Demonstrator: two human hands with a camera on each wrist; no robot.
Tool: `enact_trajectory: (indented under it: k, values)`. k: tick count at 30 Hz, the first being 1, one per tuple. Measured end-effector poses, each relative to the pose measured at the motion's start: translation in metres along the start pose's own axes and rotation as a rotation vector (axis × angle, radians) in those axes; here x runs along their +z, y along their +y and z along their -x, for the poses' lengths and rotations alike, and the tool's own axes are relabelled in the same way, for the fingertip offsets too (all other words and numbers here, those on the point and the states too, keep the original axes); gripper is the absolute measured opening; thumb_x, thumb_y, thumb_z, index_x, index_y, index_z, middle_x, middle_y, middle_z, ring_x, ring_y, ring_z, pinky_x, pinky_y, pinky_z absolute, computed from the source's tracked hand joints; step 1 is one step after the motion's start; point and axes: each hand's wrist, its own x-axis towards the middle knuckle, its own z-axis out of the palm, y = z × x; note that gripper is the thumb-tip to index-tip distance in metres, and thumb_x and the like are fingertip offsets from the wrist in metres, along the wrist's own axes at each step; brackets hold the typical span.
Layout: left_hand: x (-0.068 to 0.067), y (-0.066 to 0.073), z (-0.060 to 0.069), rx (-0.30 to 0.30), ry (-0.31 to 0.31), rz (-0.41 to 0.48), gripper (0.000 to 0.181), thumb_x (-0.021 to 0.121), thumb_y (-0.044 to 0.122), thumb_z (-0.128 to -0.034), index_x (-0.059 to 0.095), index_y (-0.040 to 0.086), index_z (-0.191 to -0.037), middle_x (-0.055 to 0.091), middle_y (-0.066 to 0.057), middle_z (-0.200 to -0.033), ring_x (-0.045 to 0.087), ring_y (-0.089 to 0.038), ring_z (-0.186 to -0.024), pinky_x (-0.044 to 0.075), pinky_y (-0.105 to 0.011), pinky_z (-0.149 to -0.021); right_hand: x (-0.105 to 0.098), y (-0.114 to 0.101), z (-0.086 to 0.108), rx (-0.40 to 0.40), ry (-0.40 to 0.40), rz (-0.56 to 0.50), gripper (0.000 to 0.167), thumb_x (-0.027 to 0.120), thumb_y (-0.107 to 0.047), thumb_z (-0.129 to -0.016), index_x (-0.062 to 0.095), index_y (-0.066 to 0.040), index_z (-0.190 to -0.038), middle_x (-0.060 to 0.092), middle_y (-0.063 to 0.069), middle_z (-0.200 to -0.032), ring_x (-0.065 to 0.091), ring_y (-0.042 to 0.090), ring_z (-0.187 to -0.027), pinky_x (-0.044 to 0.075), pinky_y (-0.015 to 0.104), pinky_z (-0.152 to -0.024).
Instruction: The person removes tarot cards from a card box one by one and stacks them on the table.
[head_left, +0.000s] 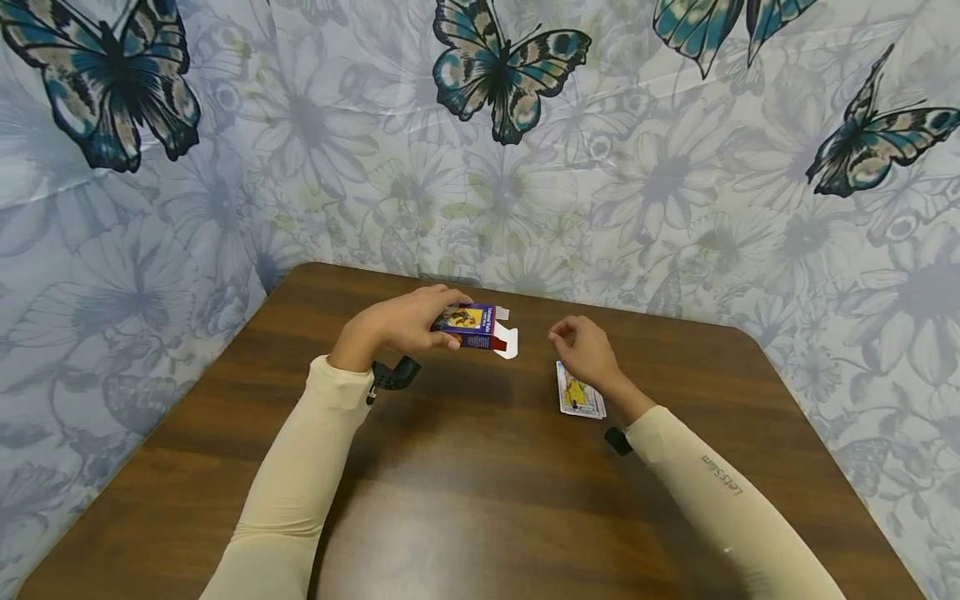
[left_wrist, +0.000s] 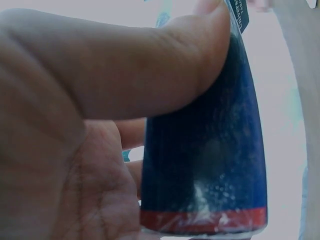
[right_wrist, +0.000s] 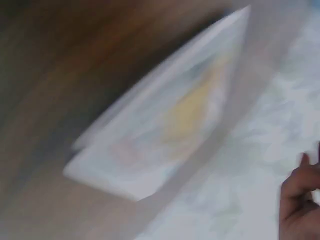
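Note:
My left hand (head_left: 408, 323) grips a small blue and red card box (head_left: 472, 327), thumb along the near side and fingers over the far side. White flaps (head_left: 508, 340) stick out from the box's right end, which is opened. The left wrist view shows the thumb across the blue box (left_wrist: 205, 165) with its red end band. To the right, my right hand (head_left: 587, 354) hovers by a stack of cards (head_left: 579, 402) with loosely curled fingers and nothing visible in them. The blurred stack (right_wrist: 165, 135), with a yellow picture on top, lies on the table in the right wrist view.
The brown wooden table (head_left: 450, 483) extends back to a wall hanging (head_left: 322, 167) with flowers and butterflies. A black band (head_left: 396, 373) is on the left wrist, and a dark device (head_left: 618, 442) sits at the right wrist.

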Motion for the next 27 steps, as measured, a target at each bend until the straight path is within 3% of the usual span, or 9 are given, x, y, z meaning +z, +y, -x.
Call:
enact_trajectory:
  k: [3, 6, 8, 11, 15, 27]
  values:
    - [0.002, 0.001, -0.001, 0.003, 0.002, -0.002, 0.068, 0.069, 0.037, -0.0920, 0.039, 0.013, -0.149, 0.051, -0.010, -0.135, 0.049, -0.025, -0.120, 0.041, -0.045, -0.104, 0.002, -0.030, 0.008, -0.077, 0.037, -0.257, 0.020, 0.061, -0.025, -0.098, 0.069, -0.008, -0.104, 0.068, 0.012, -0.099, 0.060, 0.019, -0.076, 0.048, 0.030, -0.068]
    - [0.000, 0.003, -0.001, -0.006, 0.004, 0.001, 0.068, 0.068, 0.038, -0.0920, 0.039, 0.015, -0.149, 0.051, -0.010, -0.135, 0.049, -0.025, -0.121, 0.041, -0.045, -0.104, 0.000, -0.058, 0.011, -0.028, -0.068, -0.468, 0.024, 0.062, -0.029, -0.098, 0.069, -0.007, -0.103, 0.068, 0.016, -0.093, 0.053, 0.015, -0.066, 0.043, 0.025, -0.057]
    - [0.000, 0.004, 0.000, -0.014, 0.005, 0.008, 0.068, 0.068, 0.038, -0.0920, 0.038, 0.015, -0.149, 0.050, -0.010, -0.135, 0.049, -0.025, -0.121, 0.041, -0.046, -0.104, 0.000, -0.072, 0.011, 0.042, -0.158, -0.533, 0.027, 0.062, -0.032, -0.097, 0.068, -0.006, -0.101, 0.066, 0.013, -0.085, 0.046, 0.013, -0.056, 0.037, 0.024, -0.049]
    - [0.000, 0.005, 0.000, -0.016, 0.004, 0.014, 0.068, 0.068, 0.038, -0.0922, 0.038, 0.016, -0.149, 0.050, -0.010, -0.135, 0.049, -0.025, -0.119, 0.042, -0.046, -0.104, 0.004, -0.083, 0.011, 0.152, -0.283, -0.583, 0.030, 0.060, -0.034, -0.098, 0.066, -0.004, -0.097, 0.063, 0.005, -0.076, 0.033, 0.011, -0.048, 0.029, 0.024, -0.044]
    - [0.001, 0.005, 0.000, -0.012, 0.007, 0.009, 0.068, 0.067, 0.038, -0.0927, 0.037, 0.016, -0.149, 0.050, -0.010, -0.135, 0.048, -0.025, -0.120, 0.042, -0.046, -0.103, 0.009, -0.090, 0.011, 0.245, -0.364, -0.628, 0.029, 0.053, -0.030, -0.102, 0.062, -0.003, -0.093, 0.063, 0.001, -0.074, 0.034, 0.009, -0.047, 0.026, 0.023, -0.042]
    - [-0.001, 0.004, 0.003, -0.028, 0.018, -0.002, 0.067, 0.068, 0.037, -0.0921, 0.039, 0.016, -0.148, 0.050, -0.011, -0.136, 0.047, -0.027, -0.124, 0.040, -0.047, -0.106, 0.006, -0.098, 0.014, 0.285, -0.333, -0.645, 0.025, 0.054, -0.024, -0.101, 0.059, -0.004, -0.086, 0.061, 0.006, -0.078, 0.038, 0.010, -0.053, 0.026, 0.023, -0.043]
